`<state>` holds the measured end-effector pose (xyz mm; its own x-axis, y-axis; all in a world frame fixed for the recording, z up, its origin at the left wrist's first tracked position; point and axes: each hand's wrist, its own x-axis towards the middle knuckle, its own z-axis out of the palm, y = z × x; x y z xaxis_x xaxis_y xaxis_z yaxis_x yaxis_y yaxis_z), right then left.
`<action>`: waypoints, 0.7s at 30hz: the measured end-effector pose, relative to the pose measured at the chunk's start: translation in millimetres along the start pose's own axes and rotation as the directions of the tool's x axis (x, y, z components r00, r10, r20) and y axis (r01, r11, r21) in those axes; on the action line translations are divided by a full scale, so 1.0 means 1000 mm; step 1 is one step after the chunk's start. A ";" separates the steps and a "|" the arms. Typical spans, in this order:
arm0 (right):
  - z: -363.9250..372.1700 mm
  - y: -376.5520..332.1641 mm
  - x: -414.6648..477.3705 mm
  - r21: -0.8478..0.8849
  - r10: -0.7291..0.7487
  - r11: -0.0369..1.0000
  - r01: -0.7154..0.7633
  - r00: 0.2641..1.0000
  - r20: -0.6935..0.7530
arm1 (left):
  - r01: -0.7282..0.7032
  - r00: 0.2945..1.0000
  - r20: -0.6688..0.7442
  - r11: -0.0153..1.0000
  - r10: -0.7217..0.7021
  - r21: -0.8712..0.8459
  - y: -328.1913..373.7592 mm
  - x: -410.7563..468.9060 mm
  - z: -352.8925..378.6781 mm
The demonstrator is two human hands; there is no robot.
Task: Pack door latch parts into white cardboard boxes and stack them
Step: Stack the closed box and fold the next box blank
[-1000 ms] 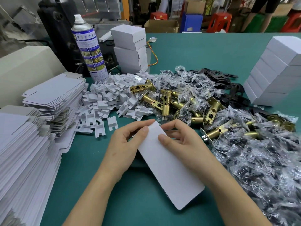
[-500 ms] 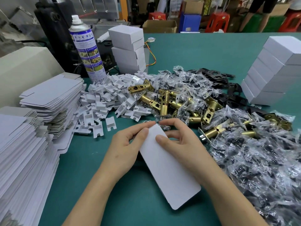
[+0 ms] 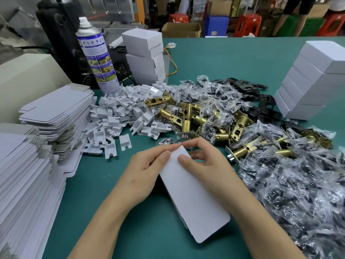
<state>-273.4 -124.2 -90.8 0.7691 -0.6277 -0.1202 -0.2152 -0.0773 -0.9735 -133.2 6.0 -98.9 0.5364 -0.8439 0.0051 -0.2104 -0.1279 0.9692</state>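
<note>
A green surface [image 3: 214, 58] is seen from above, crowded at both sides. Along the left edge, flat white box blanks [image 3: 56, 107] are stacked in tall piles that overhang toward the middle. Behind them a spray can [image 3: 98, 58] stands upright, and beside it a short stack of closed white boxes [image 3: 145, 57] is placed. A heap of small white card inserts [image 3: 121, 113] is spread in front of the can, its loose pieces reaching toward the hands.

In the near middle, a white cardboard box [image 3: 194, 199] is held flat-topped and slanted, its far corner pointing away from the person and its rounded near flap close to the bottom edge. The left hand [image 3: 143, 172] is curled against the box's left side, thumb pressed on top near the far corner. The right hand [image 3: 207, 165] is set on the right side, its fingers [image 3: 186, 160] bent and pinching the far end of the box. Bare green is left only below and left of the box, between the forearms and the blank piles.

Just beyond the hands, brass door latches [image 3: 184, 116] are heaped, some wrapped in plastic. To the right, clear bags of dark parts [image 3: 298, 184] cover the surface to the edge, with black plates [image 3: 250, 86] behind. At far right a stack of closed boxes [image 3: 313, 79] leans. Open green lies behind the heaps.
</note>
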 end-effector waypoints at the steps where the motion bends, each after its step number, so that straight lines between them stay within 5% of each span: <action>1: 0.000 0.000 0.000 0.002 0.003 1.000 -0.003 1.000 -0.001 | -0.004 1.000 -0.002 1.000 0.004 -0.001 0.000 0.000 0.000; 17: -0.004 -0.002 -0.001 0.021 0.073 0.997 -0.074 0.996 0.054 | 0.021 0.999 0.026 1.000 -0.022 0.016 0.000 0.000 0.004; 21: -0.006 -0.006 0.001 0.049 0.072 0.996 -0.075 0.996 0.059 | 0.074 0.997 0.015 0.992 -0.072 -0.100 0.002 0.001 0.003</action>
<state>-275.0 -128.8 -83.4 0.7861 -0.5845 -0.2012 -0.2425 0.0079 -0.9701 -135.5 3.5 -98.0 0.5379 -0.8402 -0.0689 -0.0878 -0.1371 0.9867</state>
